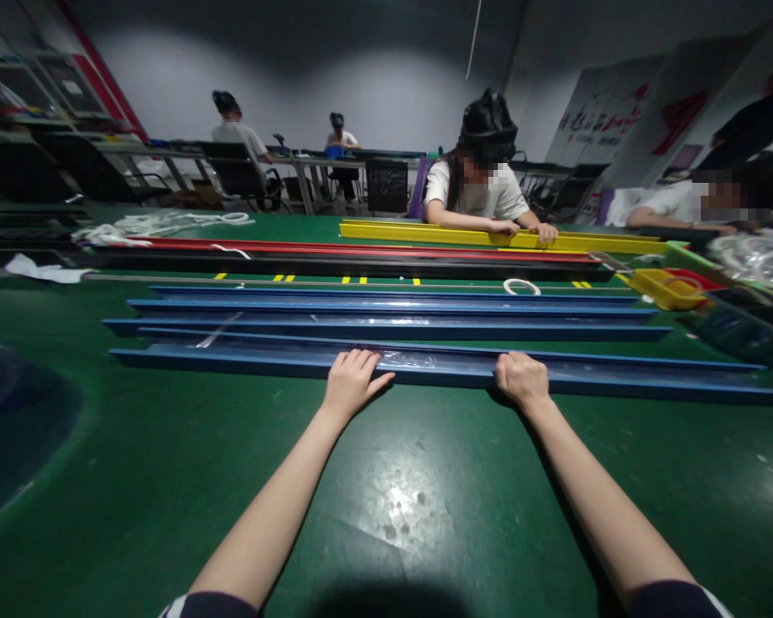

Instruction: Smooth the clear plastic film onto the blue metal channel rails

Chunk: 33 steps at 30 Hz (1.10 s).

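A long blue U-shaped channel with a shiny clear film inside lies crosswise on the green table in front of me. Over its near wall, left of the middle, my left hand has its fingers hooked inside and its thumb stretched along the outer face. My right hand is closed in a fist around the same wall farther right; its fingertips are hidden. Just behind lies another blue channel, nearly parallel. A thin pale strip crosses the channels on the left.
Red and black long profiles lie farther back. Across the table, a person has both hands on a yellow profile. A white ring and a yellow bin are at the right. White cord lies back left.
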Motion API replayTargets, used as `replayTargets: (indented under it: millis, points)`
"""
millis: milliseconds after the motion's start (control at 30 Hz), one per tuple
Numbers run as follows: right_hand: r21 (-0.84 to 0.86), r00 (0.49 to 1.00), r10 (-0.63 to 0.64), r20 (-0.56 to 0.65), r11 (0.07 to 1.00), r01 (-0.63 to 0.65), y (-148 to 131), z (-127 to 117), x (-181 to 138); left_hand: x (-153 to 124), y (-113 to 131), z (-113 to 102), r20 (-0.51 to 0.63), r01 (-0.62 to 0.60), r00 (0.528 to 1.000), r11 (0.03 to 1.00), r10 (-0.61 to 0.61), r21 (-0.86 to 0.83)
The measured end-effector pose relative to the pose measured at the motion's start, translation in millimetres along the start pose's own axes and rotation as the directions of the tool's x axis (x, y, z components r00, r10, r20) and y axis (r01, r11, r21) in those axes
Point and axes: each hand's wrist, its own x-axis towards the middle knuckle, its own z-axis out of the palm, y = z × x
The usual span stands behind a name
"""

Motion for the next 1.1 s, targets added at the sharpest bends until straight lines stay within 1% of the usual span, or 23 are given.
replayTargets:
  millis: [100,200,400,567,933,1100]
  points:
    - [-0.011,0.998,0.063,-0.015,0.998,-0.063,16,1,-5,0,1,0,0.009,-0.013,1.000,1.000,0.013,-0.018]
    - [-0.004,0.995,0.096,-0.034,0.995,-0.096,21,2,-7,1,3,-1,0.018,-0.019,1.000,1.000,0.019,-0.016]
    - [-0.023,0.991,0.125,-0.047,0.992,-0.126,19,2,-7,0,4,0,0.019,-0.020,1.000,1.000,0.020,0.015]
    - [-0.012,0.990,0.139,-0.033,0.990,-0.139,19,2,-7,0,3,1,0.029,-0.004,1.000,1.000,0.003,0.022]
    - [-0.019,0.983,0.183,-0.020,0.983,-0.184,16,0,-6,1,2,2,0.053,-0.014,0.999,0.994,0.008,0.105]
    - [-0.037,0.984,0.175,-0.026,0.984,-0.176,16,0,-6,2,1,3,0.059,-0.001,0.998,0.997,-0.003,0.071]
